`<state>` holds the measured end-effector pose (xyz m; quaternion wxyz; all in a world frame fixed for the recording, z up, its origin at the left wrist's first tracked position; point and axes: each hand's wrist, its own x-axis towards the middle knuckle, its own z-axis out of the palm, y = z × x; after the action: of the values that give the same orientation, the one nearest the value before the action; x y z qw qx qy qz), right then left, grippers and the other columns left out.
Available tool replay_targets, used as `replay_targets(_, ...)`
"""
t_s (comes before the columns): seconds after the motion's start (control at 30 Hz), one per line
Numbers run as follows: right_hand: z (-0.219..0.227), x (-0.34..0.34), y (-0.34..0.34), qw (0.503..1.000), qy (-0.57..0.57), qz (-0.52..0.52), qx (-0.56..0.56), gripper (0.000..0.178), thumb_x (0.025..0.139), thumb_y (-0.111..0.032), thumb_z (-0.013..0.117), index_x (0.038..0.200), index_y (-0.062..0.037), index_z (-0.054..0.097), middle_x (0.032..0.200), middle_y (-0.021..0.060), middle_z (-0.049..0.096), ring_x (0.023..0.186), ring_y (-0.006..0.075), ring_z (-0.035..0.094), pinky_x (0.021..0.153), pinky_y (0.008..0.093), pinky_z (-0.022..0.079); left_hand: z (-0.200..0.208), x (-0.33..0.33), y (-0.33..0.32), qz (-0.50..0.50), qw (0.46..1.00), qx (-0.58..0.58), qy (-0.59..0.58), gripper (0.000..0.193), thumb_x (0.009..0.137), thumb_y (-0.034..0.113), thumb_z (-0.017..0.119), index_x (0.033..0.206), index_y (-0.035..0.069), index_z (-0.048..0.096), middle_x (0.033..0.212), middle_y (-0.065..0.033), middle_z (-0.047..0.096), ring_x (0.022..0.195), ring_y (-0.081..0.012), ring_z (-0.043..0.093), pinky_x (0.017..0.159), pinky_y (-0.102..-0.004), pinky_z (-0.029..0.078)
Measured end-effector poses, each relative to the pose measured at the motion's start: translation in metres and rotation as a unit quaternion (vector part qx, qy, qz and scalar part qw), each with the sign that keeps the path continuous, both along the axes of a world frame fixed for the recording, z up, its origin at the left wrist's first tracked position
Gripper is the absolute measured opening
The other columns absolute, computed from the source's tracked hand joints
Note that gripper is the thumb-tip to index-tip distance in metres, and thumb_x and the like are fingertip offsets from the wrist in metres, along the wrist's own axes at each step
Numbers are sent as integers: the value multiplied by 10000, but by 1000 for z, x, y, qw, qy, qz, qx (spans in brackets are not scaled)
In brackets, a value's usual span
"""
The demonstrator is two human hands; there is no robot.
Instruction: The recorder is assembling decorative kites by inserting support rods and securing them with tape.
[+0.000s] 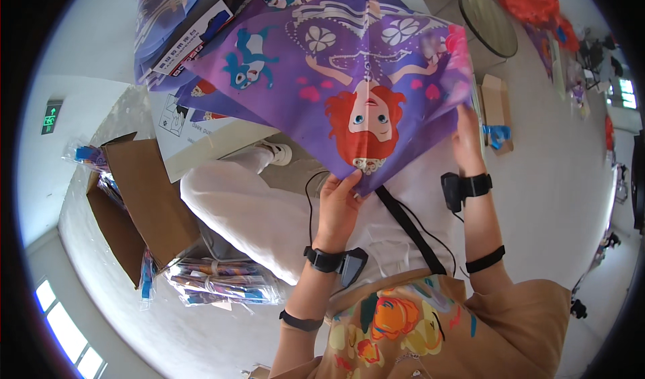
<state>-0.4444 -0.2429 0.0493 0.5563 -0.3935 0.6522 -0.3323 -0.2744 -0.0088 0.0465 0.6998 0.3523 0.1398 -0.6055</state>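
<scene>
A purple kite sail (pixel 289 103), printed with a red-haired cartoon figure and a blue animal, spreads above my lap. A crease runs down its middle, and the figure appears upside down to me. My left hand (pixel 339 204) pinches the sail's near pointed corner between thumb and fingers. At its right corner, my right hand (pixel 468 144) grips the edge; its fingers are partly hidden behind the fabric. More printed sheets (pixel 201 93) lie beneath the sail on a white table (pixel 195 147).
Left on the floor stands an open cardboard box (pixel 151 201) beside plastic-wrapped bundles (pixel 222 281). A tape dispenser box (pixel 191 36) sits among sheets at the far left of the table. A round stool (pixel 489 24) and a small carton (pixel 496 103) are on the right. Thin cables cross my lap.
</scene>
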Motion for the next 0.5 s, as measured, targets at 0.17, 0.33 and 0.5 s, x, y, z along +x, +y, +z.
replay_targets(0.17,2,-28,-12,995,-15,-101,2,479,912,-486,628,1092,-44,595,873,37,581,746,105,540,606,253,424,6,0,2,-6,999,-4,-42,174,947,78,583,1116,58,621,1070,-42,681,928,-151,669,812,-298,532)
replay_targets(0.33,25,-21,34,883,300,-12,-361,572,872,-240,715,1273,77,458,1302,203,469,1250,342,442,1051,438,360,11,-4,-10,-98,994,36,-12,234,964,121,573,1180,33,565,1083,-48,670,912,-138,670,739,-314,584)
replay_targets(0.5,44,-15,119,690,285,357,-562,532,803,-80,735,1283,-46,507,1358,174,479,1286,336,454,1020,436,410,18,-8,-23,-151,988,46,1,262,938,162,624,1148,13,576,986,-17,643,787,-72,613,667,-302,613)
